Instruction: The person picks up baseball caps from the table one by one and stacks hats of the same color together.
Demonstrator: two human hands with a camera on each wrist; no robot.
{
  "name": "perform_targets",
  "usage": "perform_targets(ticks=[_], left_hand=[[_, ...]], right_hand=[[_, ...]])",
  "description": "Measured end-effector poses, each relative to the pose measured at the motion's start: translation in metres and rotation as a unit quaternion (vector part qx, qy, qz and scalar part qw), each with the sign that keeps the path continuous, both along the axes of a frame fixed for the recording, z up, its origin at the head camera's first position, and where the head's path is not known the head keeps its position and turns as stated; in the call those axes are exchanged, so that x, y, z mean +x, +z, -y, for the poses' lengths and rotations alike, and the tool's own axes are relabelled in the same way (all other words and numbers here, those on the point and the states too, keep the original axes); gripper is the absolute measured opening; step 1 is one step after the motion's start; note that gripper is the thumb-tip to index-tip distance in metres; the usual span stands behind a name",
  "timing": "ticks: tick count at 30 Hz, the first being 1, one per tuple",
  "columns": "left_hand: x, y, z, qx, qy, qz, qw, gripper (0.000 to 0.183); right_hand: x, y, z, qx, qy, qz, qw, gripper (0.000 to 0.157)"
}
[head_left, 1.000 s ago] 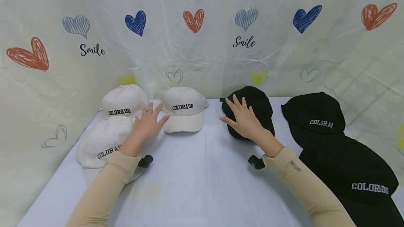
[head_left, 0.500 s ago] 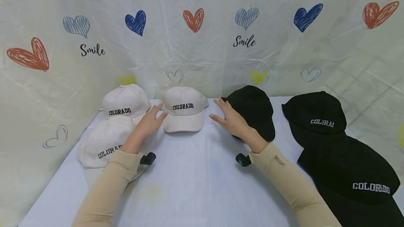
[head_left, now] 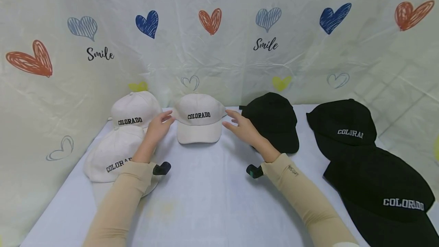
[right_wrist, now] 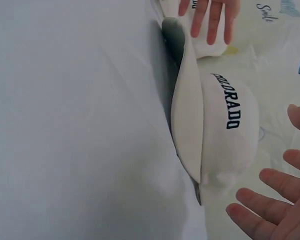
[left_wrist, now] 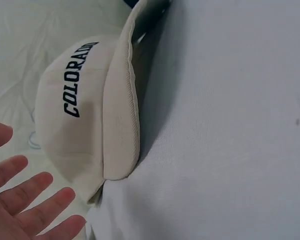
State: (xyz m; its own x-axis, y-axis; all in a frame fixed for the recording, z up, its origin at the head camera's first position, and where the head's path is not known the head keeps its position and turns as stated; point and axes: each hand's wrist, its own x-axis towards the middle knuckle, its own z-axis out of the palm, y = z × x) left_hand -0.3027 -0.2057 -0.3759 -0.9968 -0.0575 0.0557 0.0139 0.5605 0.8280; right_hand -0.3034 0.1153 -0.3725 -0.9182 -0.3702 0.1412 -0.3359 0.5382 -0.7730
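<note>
A white baseball cap (head_left: 199, 119) with COLORADO lettering sits at the back middle of the table, brim toward me. My left hand (head_left: 158, 127) is at its left side, fingers extended close to the crown. At its right side is my right hand (head_left: 244, 128), fingertips near the cap's edge. The left wrist view shows spread left fingers (left_wrist: 40, 200) beside the white cap (left_wrist: 72, 105). In the right wrist view, spread right fingers (right_wrist: 270, 205) lie alongside the same crown. Just right of my right hand, a black cap (head_left: 272, 119) stands partly covered by it.
Two more white caps, one at the back (head_left: 135, 108) and one in front (head_left: 113, 155), overlap at the left. On the right lie two black caps, a rear one (head_left: 343, 121) and a nearer one (head_left: 380, 178). A sheet printed with hearts (head_left: 212, 52) hangs behind the white-covered table (head_left: 205, 201).
My right hand has moved left, off the black cap, to the right side of the middle white cap. My left hand has shifted slightly, its fingers drawn closer together. The caps look unmoved.
</note>
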Motion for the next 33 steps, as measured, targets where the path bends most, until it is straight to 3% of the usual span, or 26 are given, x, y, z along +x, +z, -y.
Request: perform_targets(ticks=[6, 9, 11, 15, 18, 25, 29, 33], left_hand=[[-0.002, -0.002, -0.002, 0.041, -0.005, 0.022, 0.9989, 0.052], [-0.003, -0.003, -0.004, 0.047, 0.001, 0.030, 0.9984, 0.051], [-0.005, -0.003, -0.005, 0.052, 0.005, 0.033, 0.9981, 0.052], [-0.008, -0.005, -0.009, 0.069, 0.013, 0.042, 0.9966, 0.055], [-0.010, -0.006, -0.011, 0.080, 0.021, 0.048, 0.9954, 0.054], [-0.014, -0.016, -0.015, 0.107, 0.067, 0.090, 0.9879, 0.051], [-0.016, -0.023, -0.015, 0.109, 0.096, 0.116, 0.9826, 0.048], [-0.017, -0.025, -0.015, 0.115, 0.105, 0.132, 0.9790, 0.046]], right_hand=[[-0.008, -0.008, 0.009, -0.080, -0.014, 0.053, 0.995, 0.058], [-0.013, -0.011, 0.012, -0.121, -0.032, 0.097, 0.987, 0.055], [-0.016, -0.012, 0.014, -0.159, -0.052, 0.148, 0.975, 0.053], [-0.025, -0.013, 0.016, -0.214, -0.107, 0.247, 0.939, 0.050], [-0.030, -0.015, 0.016, -0.228, -0.128, 0.280, 0.924, 0.048], [-0.036, -0.024, 0.020, -0.242, -0.119, 0.286, 0.920, 0.048], [-0.039, -0.029, 0.024, -0.228, -0.100, 0.293, 0.923, 0.052], [-0.040, -0.033, 0.027, -0.204, -0.101, 0.297, 0.928, 0.060]])
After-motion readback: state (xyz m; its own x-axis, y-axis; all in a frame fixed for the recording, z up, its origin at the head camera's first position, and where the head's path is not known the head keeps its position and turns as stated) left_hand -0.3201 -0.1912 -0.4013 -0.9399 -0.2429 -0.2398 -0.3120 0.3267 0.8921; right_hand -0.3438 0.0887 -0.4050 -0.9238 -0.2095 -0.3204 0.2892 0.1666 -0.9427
